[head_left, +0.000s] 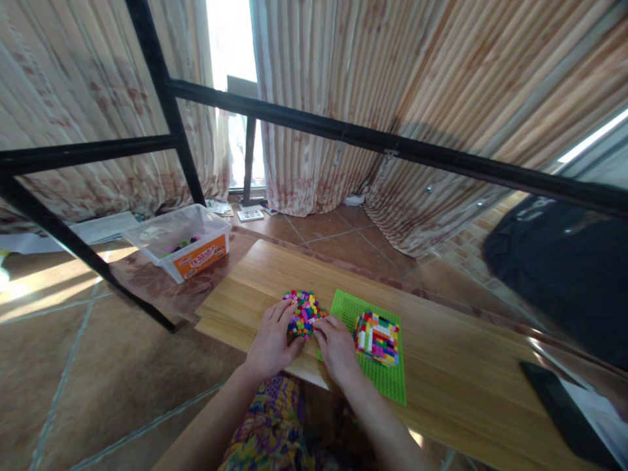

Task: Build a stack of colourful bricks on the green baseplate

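A pile of small multicoloured toy bricks [307, 310] lies on the wooden bench top. My left hand [271, 340] rests at the pile's left side, fingers spread and touching the bricks. At the right edge of the pile, my right hand [337, 345] has its thumb and forefinger pinched together; whatever is between them is too small to make out. Just right of that hand a green baseplate [383, 387] lies flat. On it stands a block-shaped structure of many-coloured bricks [377, 339], built up several layers high.
A clear plastic box [216, 230] with an orange label and a few bricks inside stands on the left. Black metal bars [304, 118] cross in front of curtains [324, 65]. A dark flat object [564, 412] with papers lies at the bench's right end.
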A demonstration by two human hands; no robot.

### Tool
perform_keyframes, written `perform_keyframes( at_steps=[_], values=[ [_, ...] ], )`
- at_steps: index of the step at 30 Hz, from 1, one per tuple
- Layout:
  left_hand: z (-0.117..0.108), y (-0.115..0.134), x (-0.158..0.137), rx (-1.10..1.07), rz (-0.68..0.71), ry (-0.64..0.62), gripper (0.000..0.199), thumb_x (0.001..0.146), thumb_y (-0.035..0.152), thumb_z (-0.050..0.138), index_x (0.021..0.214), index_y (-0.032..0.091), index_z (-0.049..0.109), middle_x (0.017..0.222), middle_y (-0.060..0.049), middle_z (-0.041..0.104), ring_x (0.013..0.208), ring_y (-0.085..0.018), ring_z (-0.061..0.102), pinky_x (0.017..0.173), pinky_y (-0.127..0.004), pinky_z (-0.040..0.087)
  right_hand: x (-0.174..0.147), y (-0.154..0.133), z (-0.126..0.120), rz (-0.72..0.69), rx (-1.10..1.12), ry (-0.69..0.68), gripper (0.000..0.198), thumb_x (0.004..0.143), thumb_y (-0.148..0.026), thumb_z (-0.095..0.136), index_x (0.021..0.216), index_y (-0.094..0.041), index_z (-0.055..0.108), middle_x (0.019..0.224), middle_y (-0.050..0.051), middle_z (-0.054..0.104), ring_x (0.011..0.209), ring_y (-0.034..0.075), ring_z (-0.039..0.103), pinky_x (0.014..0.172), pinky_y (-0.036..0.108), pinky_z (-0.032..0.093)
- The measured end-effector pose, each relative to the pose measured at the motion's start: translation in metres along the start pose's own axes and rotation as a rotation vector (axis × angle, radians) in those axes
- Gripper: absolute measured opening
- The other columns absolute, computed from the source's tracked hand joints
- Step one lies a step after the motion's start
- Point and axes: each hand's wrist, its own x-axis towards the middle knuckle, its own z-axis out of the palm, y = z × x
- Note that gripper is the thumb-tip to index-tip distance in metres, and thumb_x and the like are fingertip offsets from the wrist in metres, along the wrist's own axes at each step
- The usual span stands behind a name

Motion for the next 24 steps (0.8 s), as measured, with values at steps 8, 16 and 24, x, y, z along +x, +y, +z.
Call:
perform_keyframes(
  at_steps=[8, 16, 24],
  values=[
    [-0.002, 0.001, 0.002, 0.034, 0.026, 0.001, 0.060, 0.084, 0.036, 0.062, 0.138, 0.017, 0.044, 0.143, -0.015, 0.048, 0.134, -0.031, 0.043, 0.111, -0.051, 0.040, -0.023, 0.002, -0.033, 0.077, 0.126, 0.185, 0.021, 0.093, -0.030, 0.052, 0.094, -0.024, 0.073, 0.096, 0.006, 0.069, 0.091, 0.020, 0.063, 0.084, 0.034, 0.050],
    [-0.004, 0.000, 0.004, 0.071, 0.053, 0.024, 0.053, 0.085, 0.040, 0.061, 0.132, 0.019, 0.049, 0.138, -0.014, 0.052, 0.128, -0.030, 0.048, 0.107, -0.050, 0.043, -0.036, 0.061, -0.085, 0.230, 0.011, 0.448, 0.027, 0.089, -0.043, 0.055, 0.085, -0.022, 0.073, 0.095, 0.008, 0.068, 0.092, 0.023, 0.061, 0.085, 0.040, 0.048],
    [-0.002, -0.003, 0.005, 0.106, 0.085, 0.031, 0.048, 0.085, 0.039, 0.062, 0.128, 0.021, 0.052, 0.136, -0.013, 0.054, 0.125, -0.031, 0.051, 0.105, -0.051, 0.044, -0.033, 0.083, -0.080, 0.203, -0.060, 0.463, 0.029, 0.090, -0.040, 0.053, 0.089, -0.022, 0.075, 0.100, 0.009, 0.065, 0.097, 0.023, 0.057, 0.089, 0.042, 0.046]
  ],
)
